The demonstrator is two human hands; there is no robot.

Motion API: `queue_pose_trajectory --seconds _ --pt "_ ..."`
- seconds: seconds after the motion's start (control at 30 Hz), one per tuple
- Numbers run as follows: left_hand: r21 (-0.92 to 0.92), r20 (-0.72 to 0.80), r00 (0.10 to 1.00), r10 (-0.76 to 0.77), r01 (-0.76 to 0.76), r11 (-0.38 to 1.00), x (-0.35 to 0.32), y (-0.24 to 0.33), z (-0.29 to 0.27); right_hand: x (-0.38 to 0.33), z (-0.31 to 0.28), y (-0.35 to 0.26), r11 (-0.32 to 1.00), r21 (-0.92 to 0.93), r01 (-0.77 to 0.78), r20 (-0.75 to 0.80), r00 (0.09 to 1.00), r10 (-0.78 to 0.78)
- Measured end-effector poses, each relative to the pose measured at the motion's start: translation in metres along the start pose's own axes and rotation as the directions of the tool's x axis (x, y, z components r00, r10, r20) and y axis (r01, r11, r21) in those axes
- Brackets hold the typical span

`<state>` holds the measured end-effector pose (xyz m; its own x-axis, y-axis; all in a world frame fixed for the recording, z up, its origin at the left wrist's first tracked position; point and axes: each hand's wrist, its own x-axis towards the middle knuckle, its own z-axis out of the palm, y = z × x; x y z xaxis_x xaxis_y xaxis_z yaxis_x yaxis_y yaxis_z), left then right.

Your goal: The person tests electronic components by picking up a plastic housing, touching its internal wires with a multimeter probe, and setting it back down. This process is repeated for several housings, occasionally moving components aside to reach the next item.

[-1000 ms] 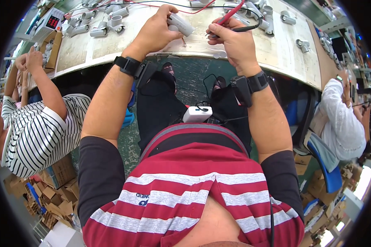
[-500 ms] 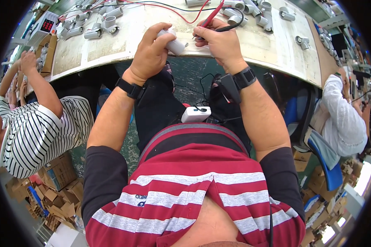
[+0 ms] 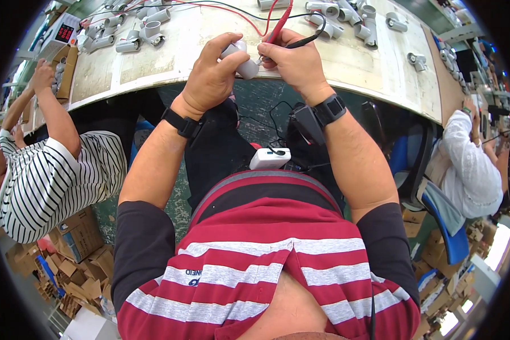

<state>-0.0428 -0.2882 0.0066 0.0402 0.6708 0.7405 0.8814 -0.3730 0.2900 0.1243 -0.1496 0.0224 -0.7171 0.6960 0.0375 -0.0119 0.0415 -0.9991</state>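
Note:
Over the table's near edge, my left hand (image 3: 211, 76) is closed around a grey plastic tubular fitting (image 3: 247, 69), thumb and fingers wrapped on its sides. In my right hand (image 3: 298, 67) are a red test probe (image 3: 280, 26) and a black test probe (image 3: 307, 40), pinched together. Their tips point toward the fitting's right end, close to it; whether they touch I cannot tell. Red and black wires (image 3: 232, 10) run from the probes leftward across the table. A boxed meter with a red lit display (image 3: 66, 33) stands at the far left.
Grey fittings (image 3: 152, 31) lie in groups on the white worktable (image 3: 175, 54), with more fittings (image 3: 368, 25) at the far right. A cardboard box (image 3: 68, 71) stands left. Co-workers sit either side: a striped shirt (image 3: 56, 181) left, a white sleeve (image 3: 464, 161) right.
My right hand has moved slightly left with both probes, bringing their tips nearer the fitting. My left hand has shifted a little right and turned the fitting slightly.

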Motion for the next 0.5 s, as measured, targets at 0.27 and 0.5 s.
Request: queue_pose_trajectory --seconds 0.27,0.5 --pt "-0.004 -0.015 1.000 0.000 0.000 1.000 0.001 0.005 0.001 -0.001 -0.001 -0.003 0.999 -0.041 -0.009 -0.007 1.000 0.009" --pt "0.002 -0.039 0.999 0.008 -0.008 1.000 0.006 0.012 0.003 -0.002 0.002 -0.002 0.996 -0.091 -0.001 -0.038 0.999 -0.002"
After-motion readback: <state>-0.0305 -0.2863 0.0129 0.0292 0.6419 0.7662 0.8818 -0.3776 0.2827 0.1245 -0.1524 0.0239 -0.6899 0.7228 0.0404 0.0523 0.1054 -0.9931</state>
